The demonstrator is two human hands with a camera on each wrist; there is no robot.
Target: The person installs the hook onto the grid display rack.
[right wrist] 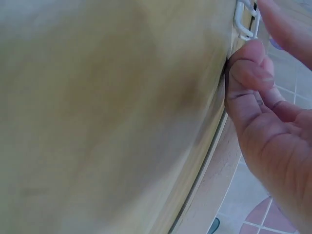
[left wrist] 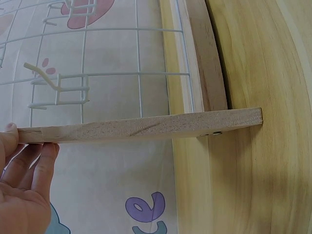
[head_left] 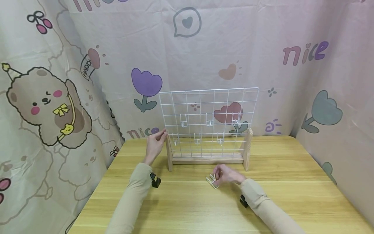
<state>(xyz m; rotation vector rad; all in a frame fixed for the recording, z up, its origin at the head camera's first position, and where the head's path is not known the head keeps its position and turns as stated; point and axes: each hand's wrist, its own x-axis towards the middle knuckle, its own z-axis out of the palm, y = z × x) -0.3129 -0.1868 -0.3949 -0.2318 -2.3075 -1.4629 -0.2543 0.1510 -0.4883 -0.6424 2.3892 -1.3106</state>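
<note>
A white wire grid panel point(head_left: 206, 103) stands upright in a wooden stand point(head_left: 207, 160). My left hand point(head_left: 155, 146) grips the upper end of the stand's left side post point(left wrist: 136, 126), with the thumb on one face and the fingers on the other. Near the front of the stand, my right hand point(head_left: 227, 175) pinches a white wire hook point(head_left: 211, 182) low over the table. Its other fingers are curled, and they hide part of the hook. The end of that hook point(right wrist: 239, 22) shows beside the fingertips in the right wrist view.
Several white hooks hang on the grid in two rows, among them a lower left hook point(left wrist: 58, 90). The right side post point(head_left: 247, 151) stands near my right hand. A patterned cloth point(head_left: 187, 55) hangs behind the wooden table point(head_left: 181, 208).
</note>
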